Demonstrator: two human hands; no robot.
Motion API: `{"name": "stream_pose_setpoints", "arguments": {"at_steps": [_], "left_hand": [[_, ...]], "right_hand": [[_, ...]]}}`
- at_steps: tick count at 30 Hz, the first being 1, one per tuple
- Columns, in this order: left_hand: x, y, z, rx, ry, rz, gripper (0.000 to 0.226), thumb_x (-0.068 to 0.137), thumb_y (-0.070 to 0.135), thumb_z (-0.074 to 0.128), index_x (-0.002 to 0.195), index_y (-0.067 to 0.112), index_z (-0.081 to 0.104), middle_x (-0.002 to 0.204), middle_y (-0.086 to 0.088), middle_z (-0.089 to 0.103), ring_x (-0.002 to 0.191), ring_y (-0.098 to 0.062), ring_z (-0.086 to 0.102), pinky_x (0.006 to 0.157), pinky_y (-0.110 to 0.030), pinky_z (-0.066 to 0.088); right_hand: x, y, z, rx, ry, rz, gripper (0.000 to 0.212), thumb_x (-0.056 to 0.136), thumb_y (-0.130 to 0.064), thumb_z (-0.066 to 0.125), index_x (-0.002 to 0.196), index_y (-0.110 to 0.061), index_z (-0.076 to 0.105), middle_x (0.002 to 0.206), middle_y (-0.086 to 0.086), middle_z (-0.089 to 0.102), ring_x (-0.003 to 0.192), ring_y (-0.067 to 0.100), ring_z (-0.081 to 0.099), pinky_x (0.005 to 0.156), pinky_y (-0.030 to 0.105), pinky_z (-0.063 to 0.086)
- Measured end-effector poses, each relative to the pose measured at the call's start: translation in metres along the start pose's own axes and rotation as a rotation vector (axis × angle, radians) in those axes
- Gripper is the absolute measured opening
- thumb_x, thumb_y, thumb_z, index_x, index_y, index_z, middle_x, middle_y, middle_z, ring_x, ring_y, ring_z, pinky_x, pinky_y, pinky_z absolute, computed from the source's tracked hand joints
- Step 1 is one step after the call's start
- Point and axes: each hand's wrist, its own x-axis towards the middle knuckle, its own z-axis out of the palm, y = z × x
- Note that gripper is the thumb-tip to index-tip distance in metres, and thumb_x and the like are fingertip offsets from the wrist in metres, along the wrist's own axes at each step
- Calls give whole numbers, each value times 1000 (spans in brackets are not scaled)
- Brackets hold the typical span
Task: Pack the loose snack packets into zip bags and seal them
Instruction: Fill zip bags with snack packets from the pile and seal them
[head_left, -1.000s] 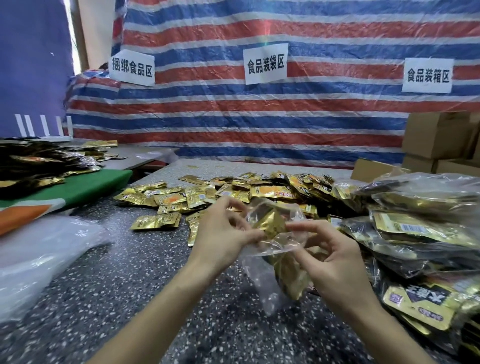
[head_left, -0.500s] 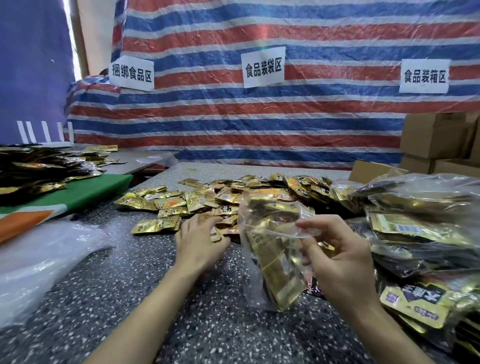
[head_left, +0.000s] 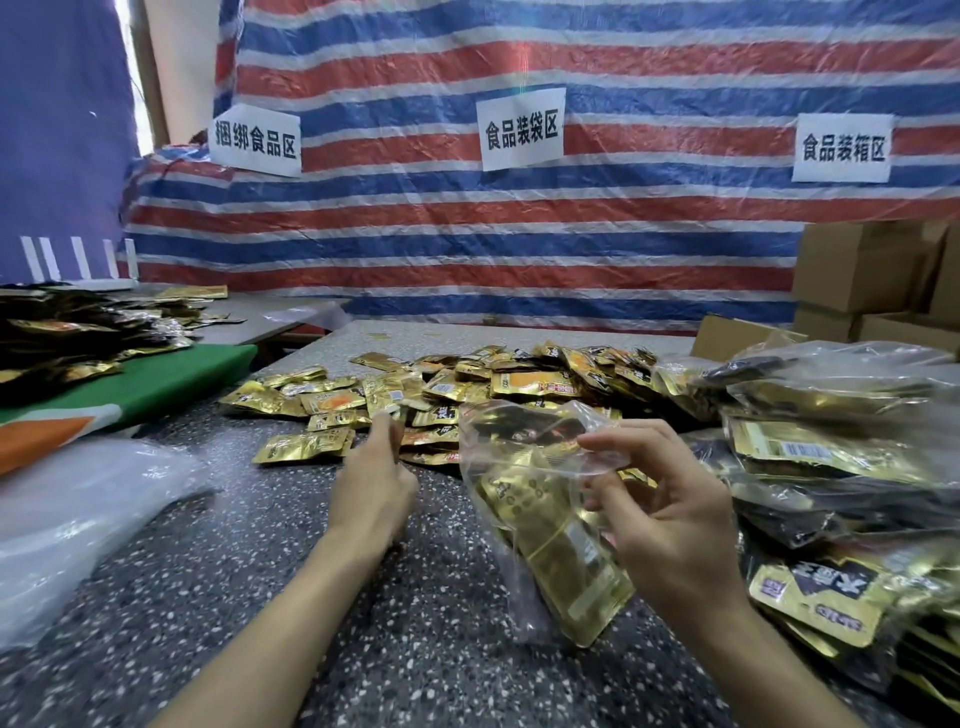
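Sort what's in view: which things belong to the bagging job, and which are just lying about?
In the job:
- loose snack packets, with the left hand at the pile
- zip bag, part filled, pinched at its mouth by the right hand
- filled bags on the right

Lying about:
- cardboard boxes
- green cloth
- dark packets on the side table
- wall signs

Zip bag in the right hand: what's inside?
Gold snack packets show through the clear zip bag that the right hand pinches. They overlap, so the count is hidden.
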Motion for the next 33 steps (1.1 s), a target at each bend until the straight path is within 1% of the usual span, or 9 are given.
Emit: {"name": "stream_pose_setpoints", "arguments": {"at_steps": [3, 6, 11, 13, 17, 22, 25, 28, 33], "left_hand": [[0, 3, -12, -352, 135, -86, 54, 87, -8, 55, 124, 24, 33, 92, -9, 56, 64, -24, 60, 50, -35, 52], [1, 13, -23, -663, 205, -137, 47, 89, -4, 59, 119, 22, 33, 101, -9, 54, 69, -22, 59, 53, -32, 53], [0, 33, -44, -1358, 27, -67, 28, 84, -2, 62, 106, 14, 59, 107, -12, 69, 90, -25, 70, 74, -38, 60], [-4, 40, -50, -1476, -37, -8, 23, 78, 7, 66, 99, 18, 65, 102, -7, 73, 92, -22, 72, 72, -33, 61], [-11, 56, -54, -1397, -44, 152, 19, 82, 10, 65, 98, 20, 65, 94, -3, 75, 87, -18, 73, 71, -26, 59], [-19, 62, -57, -1139, 10, 327, 27, 87, 13, 67, 103, 34, 71, 97, -2, 74, 89, -18, 71, 75, -27, 58], [-24, 61, -56, -1009, -9, 425, 43, 92, 2, 62, 124, 30, 65, 113, -3, 72, 104, -18, 68, 77, -28, 59], [-27, 60, -57, -912, -57, 466, 51, 88, 9, 65, 130, 38, 63, 108, 4, 71, 98, -13, 67, 78, -26, 59], [-31, 65, -56, -900, -213, 432, 44, 83, 14, 74, 122, 30, 62, 102, -15, 74, 90, -27, 72, 70, -32, 60]], "right_hand": [[1, -1, 0, -13, 8, -4, 43, 87, 12, 64, 96, -30, 69, 101, -14, 63, 79, 18, 67, 55, 28, 60], [2, 0, 0, -49, 11, -6, 41, 86, 10, 65, 97, -29, 69, 101, -17, 63, 83, 17, 67, 57, 27, 59], [2, 2, -1, -80, 16, 8, 37, 87, 4, 68, 99, -31, 68, 102, -17, 63, 90, 13, 66, 60, 33, 61], [2, 2, -1, -75, 25, 4, 40, 87, 7, 68, 101, -31, 69, 103, -11, 64, 89, 11, 66, 59, 32, 61], [2, 2, -1, -95, 38, -42, 43, 84, 12, 69, 103, -26, 70, 102, -1, 63, 81, 10, 64, 55, 18, 55], [0, 6, -2, -111, 72, -28, 37, 85, 9, 70, 106, -22, 73, 101, -2, 64, 78, 14, 63, 52, 25, 56], [-1, 7, -2, -143, 78, -40, 36, 84, 7, 71, 110, -17, 73, 101, -1, 64, 77, 14, 62, 53, 17, 52], [-1, 5, -1, -160, 90, -55, 36, 84, 2, 72, 113, -20, 71, 102, -1, 64, 79, 13, 61, 55, 13, 49], [-1, 4, -1, -132, 100, -55, 41, 85, 2, 74, 117, -23, 71, 104, -2, 65, 81, 14, 63, 52, 23, 54]]}}
